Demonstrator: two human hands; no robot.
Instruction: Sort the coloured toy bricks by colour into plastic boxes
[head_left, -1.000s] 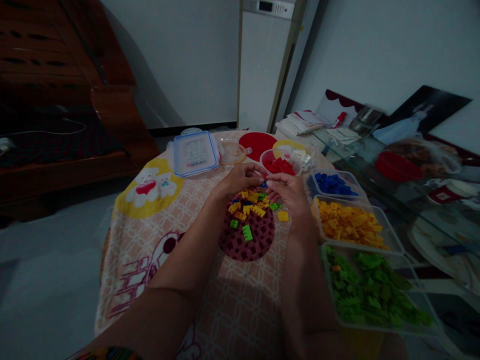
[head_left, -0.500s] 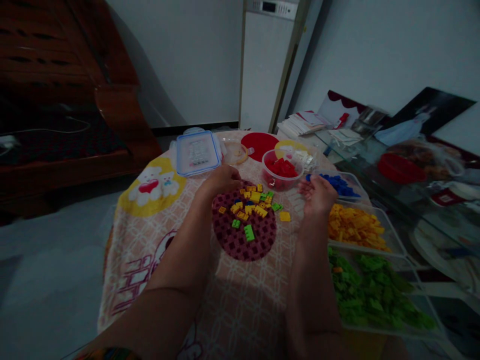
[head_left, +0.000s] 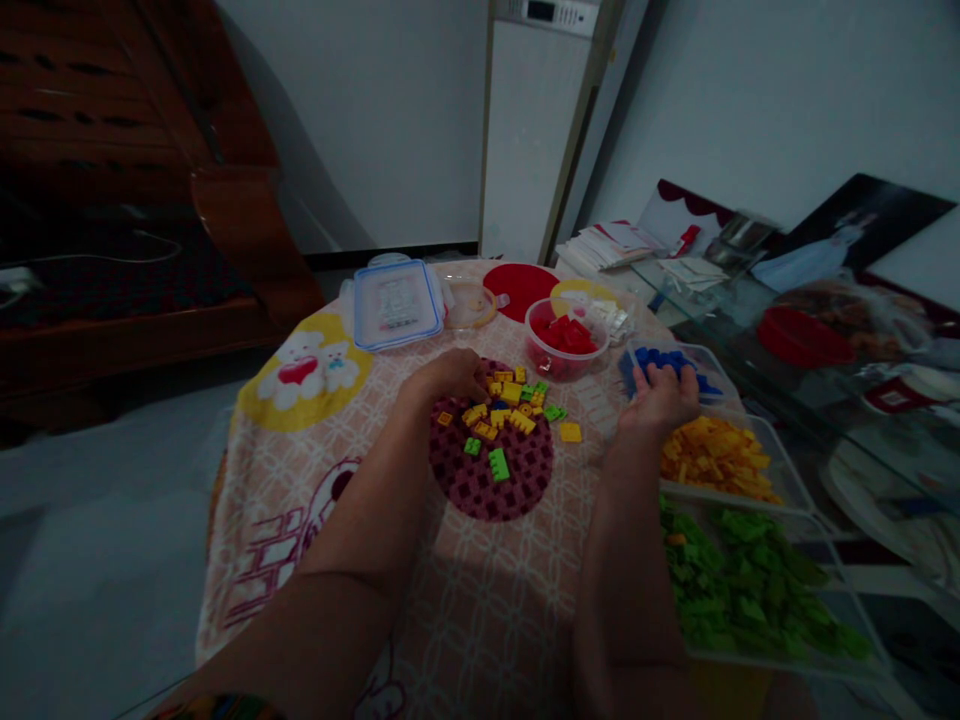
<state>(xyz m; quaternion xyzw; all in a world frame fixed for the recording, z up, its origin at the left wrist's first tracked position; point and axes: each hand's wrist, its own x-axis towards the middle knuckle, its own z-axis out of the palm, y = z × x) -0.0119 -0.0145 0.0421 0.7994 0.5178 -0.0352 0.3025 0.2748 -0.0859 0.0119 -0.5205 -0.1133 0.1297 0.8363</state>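
Note:
My left hand [head_left: 454, 376] bends down over the left edge of the pile of small building bricks on the dark red round patch [head_left: 491, 500]. Its fingers are together, tips at the bricks, and whatever they hold is hidden. Yellow bricks [head_left: 512, 393], green bricks [head_left: 499, 464] and a little blue show in the pile. My right hand [head_left: 661, 402] reaches into the clear box [head_left: 720, 362] of blue bricks [head_left: 658, 357]. Its fingers are apart, with the tips among the blue bricks and nothing visibly gripped.
Nearer on the right are trays of yellow bricks [head_left: 716, 455] and green bricks [head_left: 772, 580]. A round tub [head_left: 566, 365] of red bricks and a blue-edged lid [head_left: 397, 305] stand at the back. A cluttered glass table [head_left: 810, 420] adjoins on the right.
My right hand has moved right, from beside the blue-brick box into it; the blue piece at its fingertips no longer shows there. My left hand has come slightly lower and nearer the pile.

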